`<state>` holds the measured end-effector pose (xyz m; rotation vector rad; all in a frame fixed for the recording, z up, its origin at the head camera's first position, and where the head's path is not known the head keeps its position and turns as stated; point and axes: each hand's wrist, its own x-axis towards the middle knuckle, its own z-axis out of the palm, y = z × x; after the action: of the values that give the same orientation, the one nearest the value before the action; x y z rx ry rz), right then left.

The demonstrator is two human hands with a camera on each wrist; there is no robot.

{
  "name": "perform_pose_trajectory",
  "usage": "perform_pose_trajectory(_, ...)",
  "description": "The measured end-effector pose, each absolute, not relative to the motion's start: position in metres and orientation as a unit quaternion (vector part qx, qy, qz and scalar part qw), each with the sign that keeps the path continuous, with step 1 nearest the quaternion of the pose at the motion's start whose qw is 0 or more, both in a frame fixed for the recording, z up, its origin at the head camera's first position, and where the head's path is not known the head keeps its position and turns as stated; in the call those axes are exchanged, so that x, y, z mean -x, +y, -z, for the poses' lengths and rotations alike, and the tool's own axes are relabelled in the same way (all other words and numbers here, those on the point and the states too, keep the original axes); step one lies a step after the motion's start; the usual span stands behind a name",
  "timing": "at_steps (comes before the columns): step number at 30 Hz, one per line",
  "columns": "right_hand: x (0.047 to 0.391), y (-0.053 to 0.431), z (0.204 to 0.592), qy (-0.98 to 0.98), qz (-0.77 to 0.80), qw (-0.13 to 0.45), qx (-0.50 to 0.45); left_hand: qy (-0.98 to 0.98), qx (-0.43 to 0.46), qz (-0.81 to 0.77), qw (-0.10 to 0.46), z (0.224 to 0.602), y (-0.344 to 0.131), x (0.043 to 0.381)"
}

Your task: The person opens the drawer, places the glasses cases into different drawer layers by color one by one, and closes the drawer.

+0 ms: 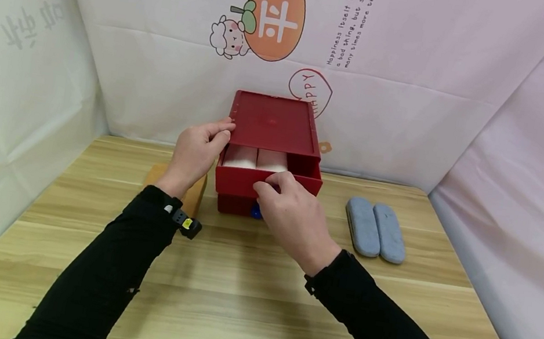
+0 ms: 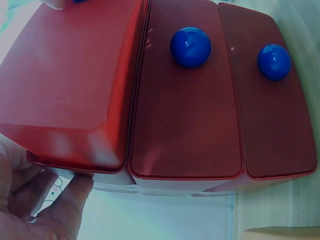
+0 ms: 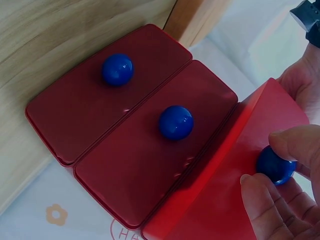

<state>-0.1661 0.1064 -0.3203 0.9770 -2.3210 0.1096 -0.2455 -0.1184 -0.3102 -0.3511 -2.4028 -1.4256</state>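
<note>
A red chest [image 1: 273,123] with three drawers, each with a round blue knob, stands at the back of the table. Its top drawer [image 1: 233,180] is pulled partway out, and two white items [image 1: 256,158] lie side by side in it. My right hand [image 1: 297,214] pinches the blue knob [image 3: 276,166] of that drawer between thumb and fingers. The middle drawer [image 2: 185,110] and the bottom drawer [image 2: 277,120] sit closed. At the chest's left side, my left hand [image 1: 198,150] touches the upper edge with extended fingers [image 2: 70,200].
Two grey oblong cases [image 1: 363,227] lie side by side on the table [image 1: 241,305] to the right. A tan wooden piece [image 1: 194,196] is partly hidden beneath my left wrist. A printed white cloth [image 1: 159,76] hangs right behind the chest.
</note>
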Motion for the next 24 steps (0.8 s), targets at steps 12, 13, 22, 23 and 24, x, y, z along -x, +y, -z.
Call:
perform_pose_trajectory(12, 0.172, 0.105, 0.321, -0.881, -0.054, 0.302, -0.361, -0.84, 0.12, 0.503, 0.165, 0.312, -0.119, 0.247)
perform_pose_trajectory(13, 0.173, 0.105, 0.321, -0.88, -0.059, 0.302, -0.36, -0.839, 0.121, 0.504, 0.165, 0.312, -0.118, 0.247)
perform_pose_trajectory(22, 0.178, 0.104, 0.322, -0.885, -0.077, 0.296, -0.351, -0.839, 0.125, 0.501, 0.172, 0.312, -0.118, 0.247)
perform_pose_trajectory(23, 0.178, 0.103, 0.322, -0.886, -0.078, 0.294, -0.349, -0.839, 0.124, 0.502, 0.171, 0.312, -0.118, 0.247)
perform_pose_trajectory(24, 0.179, 0.103, 0.322, -0.887, -0.08, 0.292, -0.348, -0.838, 0.124, 0.503, 0.171, 0.312, -0.118, 0.247)
